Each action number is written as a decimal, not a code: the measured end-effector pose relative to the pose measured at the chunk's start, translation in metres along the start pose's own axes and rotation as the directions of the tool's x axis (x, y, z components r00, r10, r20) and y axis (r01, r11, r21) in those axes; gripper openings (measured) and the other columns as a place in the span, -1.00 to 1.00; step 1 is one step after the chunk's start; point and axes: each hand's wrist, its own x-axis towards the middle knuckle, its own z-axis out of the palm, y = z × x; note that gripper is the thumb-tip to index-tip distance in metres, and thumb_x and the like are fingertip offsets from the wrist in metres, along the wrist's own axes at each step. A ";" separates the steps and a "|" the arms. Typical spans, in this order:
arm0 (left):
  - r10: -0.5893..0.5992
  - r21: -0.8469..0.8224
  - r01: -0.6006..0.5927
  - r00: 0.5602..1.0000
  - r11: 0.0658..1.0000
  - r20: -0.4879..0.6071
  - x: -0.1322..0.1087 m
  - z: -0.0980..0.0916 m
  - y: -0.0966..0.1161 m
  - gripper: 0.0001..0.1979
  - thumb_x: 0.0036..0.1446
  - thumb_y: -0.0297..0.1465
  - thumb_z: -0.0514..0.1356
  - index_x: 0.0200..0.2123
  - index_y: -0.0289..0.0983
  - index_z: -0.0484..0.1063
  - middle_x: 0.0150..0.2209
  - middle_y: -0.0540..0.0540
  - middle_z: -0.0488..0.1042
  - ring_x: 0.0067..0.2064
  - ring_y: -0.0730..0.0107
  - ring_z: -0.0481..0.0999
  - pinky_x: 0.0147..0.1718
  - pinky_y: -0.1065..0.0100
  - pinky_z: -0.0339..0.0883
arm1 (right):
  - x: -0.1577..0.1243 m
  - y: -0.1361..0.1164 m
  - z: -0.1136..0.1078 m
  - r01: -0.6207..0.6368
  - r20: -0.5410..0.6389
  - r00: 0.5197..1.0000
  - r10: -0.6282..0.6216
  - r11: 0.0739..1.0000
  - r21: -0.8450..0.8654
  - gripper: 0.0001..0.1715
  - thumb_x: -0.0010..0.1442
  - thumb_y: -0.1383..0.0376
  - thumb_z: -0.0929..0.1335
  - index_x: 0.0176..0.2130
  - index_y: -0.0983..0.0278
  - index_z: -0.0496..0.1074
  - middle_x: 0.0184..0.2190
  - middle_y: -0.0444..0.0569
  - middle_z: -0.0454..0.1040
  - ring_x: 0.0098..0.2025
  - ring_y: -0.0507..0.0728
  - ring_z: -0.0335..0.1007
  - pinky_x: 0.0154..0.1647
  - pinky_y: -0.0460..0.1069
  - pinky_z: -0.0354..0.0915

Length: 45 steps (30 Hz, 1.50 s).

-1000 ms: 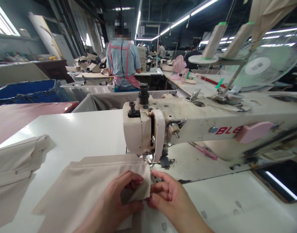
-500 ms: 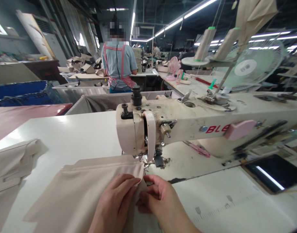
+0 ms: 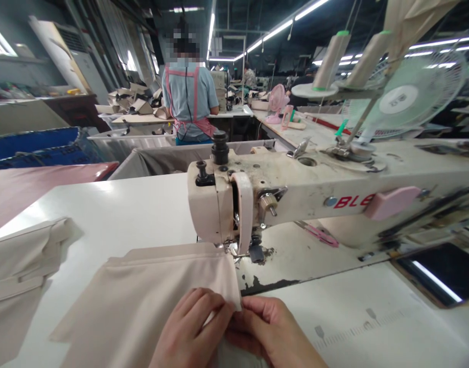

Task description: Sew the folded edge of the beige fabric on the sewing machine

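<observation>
Head view, over the worker's hands: a piece of beige cloth [image 3: 142, 286] lies spread on the white bench [image 3: 150, 204], its far right corner up against the foot [image 3: 233, 249] of the sewing machine [image 3: 280, 179]; from here I cannot tell whether the corner sits beneath it. The left hand [image 3: 196, 324] rests over the near right part of the cloth, its grip bunched and pinching the edge, though some fingertips are hidden. Just beside it, touching, the right hand [image 3: 273, 327] has its grip closed on the same edge, thumb and forefinger together. Off to the left, more beige pieces [image 3: 23, 271] lie overlapped, apart from the cloth. Under the machine's arm I see a pink tool [image 3: 322, 235], and a pink block [image 3: 393, 202] is fixed to the arm's face beside red letters [image 3: 353, 201]. Over on the right, a dark-screened device [image 3: 429, 273] lies flat on the bench. Two spools [image 3: 332, 61] stand above the machine, with a large pale fan [image 3: 411, 107] behind them. Further back, a co-worker [image 3: 190, 97] in a blue top and pink apron faces away, near a small pink fan [image 3: 277, 99].
</observation>
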 end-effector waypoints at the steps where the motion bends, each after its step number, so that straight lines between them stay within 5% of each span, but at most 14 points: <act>1: 0.007 0.007 -0.007 1.000 1.000 0.001 0.000 0.000 0.000 -0.78 0.35 -0.46 -0.01 -0.23 -0.32 0.44 -0.41 -0.09 0.48 -0.39 0.36 0.41 -0.39 0.40 0.34 | 0.000 0.001 -0.001 0.001 0.003 1.000 -0.001 1.000 0.000 -0.70 0.00 0.16 0.52 -0.31 0.33 0.61 -0.42 -0.03 0.54 -0.25 0.15 0.46 -0.04 0.05 0.29; 17: 0.030 0.090 -0.032 0.999 0.995 0.016 0.003 0.001 0.005 -0.67 0.39 -0.46 -0.10 -0.23 -0.34 0.45 -0.40 -0.07 0.49 -0.37 0.38 0.44 -0.34 0.43 0.39 | -0.006 -0.010 0.008 -0.017 0.031 0.999 0.011 0.979 0.201 -0.82 -0.01 0.36 0.45 -0.33 0.38 0.60 -0.39 0.00 0.56 -0.22 0.09 0.47 -0.02 -0.06 0.29; 19: 0.045 0.109 -0.047 0.999 0.993 0.021 0.002 0.001 0.004 -0.66 0.40 -0.44 -0.12 -0.18 -0.35 0.45 -0.38 -0.09 0.50 -0.36 0.38 0.44 -0.32 0.42 0.40 | -0.008 -0.009 0.006 -0.024 0.029 0.999 0.020 0.991 0.133 -0.83 -0.03 0.38 0.42 -0.34 0.38 0.56 -0.40 -0.02 0.55 -0.23 0.09 0.48 -0.03 -0.07 0.30; 21: 0.054 0.135 -0.055 0.998 0.989 0.012 0.001 0.000 0.004 -0.66 0.41 -0.45 -0.13 -0.17 -0.36 0.44 -0.38 -0.09 0.50 -0.35 0.38 0.44 -0.31 0.41 0.40 | -0.010 -0.006 -0.001 0.011 -0.035 0.999 -0.015 0.994 -0.109 -0.81 0.02 0.36 0.38 -0.28 0.35 0.49 -0.44 -0.05 0.53 -0.31 0.09 0.49 -0.14 -0.04 0.37; 23: 0.056 0.146 -0.057 0.998 0.988 0.009 0.000 0.001 0.006 -0.68 0.40 -0.47 -0.12 -0.18 -0.36 0.43 -0.39 -0.10 0.50 -0.37 0.37 0.44 -0.33 0.41 0.39 | -0.011 -0.005 -0.011 0.179 -0.085 0.962 -0.261 0.831 -0.526 -0.80 0.10 0.36 0.34 -0.20 0.29 0.42 -0.37 -0.03 0.52 -0.36 0.10 0.49 -0.27 -0.02 0.41; 25: 0.066 0.114 -0.067 0.998 0.991 0.015 -0.001 0.002 0.007 -0.69 0.39 -0.47 -0.11 -0.17 -0.38 0.41 -0.37 -0.13 0.50 -0.36 0.33 0.43 -0.33 0.37 0.38 | -0.009 -0.009 -0.021 0.395 0.135 0.810 -0.570 0.362 -0.844 -0.77 0.19 0.41 0.30 -0.12 0.25 0.40 -0.18 0.03 0.49 -0.21 0.15 0.47 -0.18 0.03 0.42; 27: 0.030 -0.002 -0.030 0.998 1.000 0.046 -0.001 0.001 0.006 -0.69 0.38 -0.48 -0.13 -0.23 -0.37 0.39 -0.39 -0.13 0.49 -0.38 0.33 0.41 -0.38 0.35 0.36 | -0.004 -0.016 -0.029 0.547 0.513 0.627 -0.587 -0.137 -0.826 -0.76 0.27 0.43 0.26 -0.09 0.26 0.42 -0.07 0.06 0.46 -0.01 0.18 0.38 0.02 0.08 0.33; 29: -0.076 -0.128 0.092 0.990 0.988 0.121 0.002 -0.002 -0.001 -0.73 0.36 -0.47 -0.09 -0.30 -0.33 0.37 -0.41 -0.09 0.46 -0.39 0.34 0.40 -0.40 0.36 0.35 | 0.004 -0.024 -0.034 0.614 0.709 0.548 -0.443 -0.362 -0.701 -0.78 0.35 0.41 0.22 -0.12 0.30 0.43 -0.16 0.04 0.51 -0.03 0.16 0.38 0.03 0.05 0.32; 32: -0.198 -0.085 0.227 0.944 0.970 0.263 0.011 -0.010 -0.018 -0.85 0.28 -0.47 0.07 -0.10 -0.29 0.36 -0.19 -0.12 0.47 -0.17 0.24 0.42 -0.18 0.25 0.36 | 0.013 -0.029 -0.034 0.651 0.779 0.534 -0.328 -0.428 -0.627 -0.71 0.39 0.38 0.18 -0.19 0.31 0.46 -0.30 0.01 0.54 -0.19 0.12 0.43 -0.11 0.01 0.36; 35: -0.202 -0.017 0.225 0.904 0.974 0.376 0.017 -0.013 -0.035 -0.68 0.26 -0.51 0.08 0.08 -0.25 0.28 0.01 -0.12 0.41 0.01 0.19 0.35 0.01 0.17 0.28 | 0.017 -0.029 -0.031 0.668 0.805 0.506 -0.309 -0.451 -0.592 -0.63 0.41 0.37 0.12 -0.18 0.33 0.47 -0.34 0.05 0.54 -0.24 0.13 0.44 -0.17 0.01 0.37; 38: -0.200 -0.045 0.239 0.886 0.970 0.418 0.018 -0.011 -0.046 -0.71 0.29 -0.51 0.03 0.07 -0.25 0.29 0.02 -0.11 0.40 0.01 0.22 0.35 0.03 0.20 0.26 | 0.019 -0.029 -0.028 0.669 0.817 0.476 -0.326 -0.469 -0.577 -0.55 0.42 0.38 0.06 -0.19 0.36 0.47 -0.36 0.05 0.55 -0.27 0.12 0.46 -0.20 -0.02 0.39; 45: -0.187 0.025 0.190 0.918 0.981 0.348 0.024 -0.001 -0.068 -0.87 0.25 -0.51 0.08 -0.24 -0.26 0.42 -0.16 -0.07 0.46 -0.15 0.25 0.41 -0.13 0.24 0.30 | 0.031 -0.031 -0.032 0.635 0.797 0.462 -0.388 -0.482 -0.603 -0.61 0.39 0.41 0.12 -0.11 0.42 0.47 -0.21 0.12 0.57 -0.11 0.14 0.48 -0.04 -0.01 0.42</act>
